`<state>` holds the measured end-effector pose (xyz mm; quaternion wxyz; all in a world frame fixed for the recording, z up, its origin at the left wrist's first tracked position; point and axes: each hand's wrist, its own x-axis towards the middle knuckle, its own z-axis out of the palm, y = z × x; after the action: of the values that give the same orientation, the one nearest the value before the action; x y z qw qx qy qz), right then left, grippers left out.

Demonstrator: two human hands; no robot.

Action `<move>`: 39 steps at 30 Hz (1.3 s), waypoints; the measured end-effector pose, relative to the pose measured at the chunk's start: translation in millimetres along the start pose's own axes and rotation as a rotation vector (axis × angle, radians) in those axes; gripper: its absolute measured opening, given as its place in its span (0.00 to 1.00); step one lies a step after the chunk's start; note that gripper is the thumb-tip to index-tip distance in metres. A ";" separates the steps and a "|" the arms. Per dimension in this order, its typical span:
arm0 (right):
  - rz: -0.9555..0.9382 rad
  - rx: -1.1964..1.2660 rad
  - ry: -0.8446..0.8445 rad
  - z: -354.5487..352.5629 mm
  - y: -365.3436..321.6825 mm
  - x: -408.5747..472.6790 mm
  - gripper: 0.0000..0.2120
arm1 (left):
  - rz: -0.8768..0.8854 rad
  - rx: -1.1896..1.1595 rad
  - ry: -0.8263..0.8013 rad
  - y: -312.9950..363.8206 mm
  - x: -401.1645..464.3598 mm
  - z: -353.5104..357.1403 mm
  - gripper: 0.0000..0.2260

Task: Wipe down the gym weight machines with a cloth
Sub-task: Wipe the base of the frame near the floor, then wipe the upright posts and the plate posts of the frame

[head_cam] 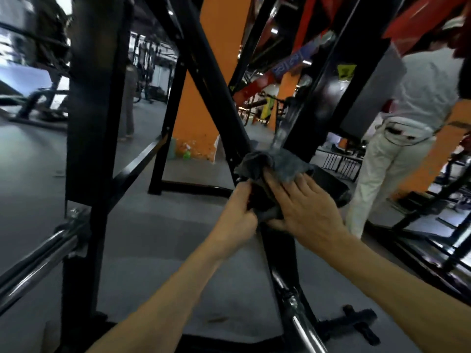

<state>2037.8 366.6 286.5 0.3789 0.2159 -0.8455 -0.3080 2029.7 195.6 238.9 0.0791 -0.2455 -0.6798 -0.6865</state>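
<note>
While one grey cloth (274, 165) drapes the black frame (214, 80), two hands, left hand (238, 212) apparently pinching, right hand (305, 210) flat-fingered, press it.

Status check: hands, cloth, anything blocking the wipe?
Left hand grips the black metal frame bar. Right hand presses the grey crumpled cloth flat on it. Person in white trousers stands close on the right.

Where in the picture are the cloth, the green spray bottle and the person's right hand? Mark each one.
cloth (276, 163): head view, on the bunched grey fabric above the fingers.
green spray bottle (187, 154): head view, on its body, at the orange pillar's foot.
right hand (309, 206): head view, on the back of the hand.
</note>
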 end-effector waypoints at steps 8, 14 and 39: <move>0.530 0.575 0.110 -2.0 -63.1 -0.3 0.36 | -0.211 -0.024 -0.080 50.3 13.9 -28.0 0.17; 0.811 0.546 0.412 -22.9 -36.1 68.4 0.39 | -0.175 0.029 -0.016 49.2 18.6 -28.7 0.11; 1.086 0.439 0.386 75.9 -121.2 10.3 0.31 | 0.905 1.283 0.009 11.1 32.6 -6.0 0.26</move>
<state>1988.6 300.6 169.0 0.5746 -0.1205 -0.7946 0.1546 2005.0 196.5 263.6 0.4804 -0.4021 -0.7770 -0.0616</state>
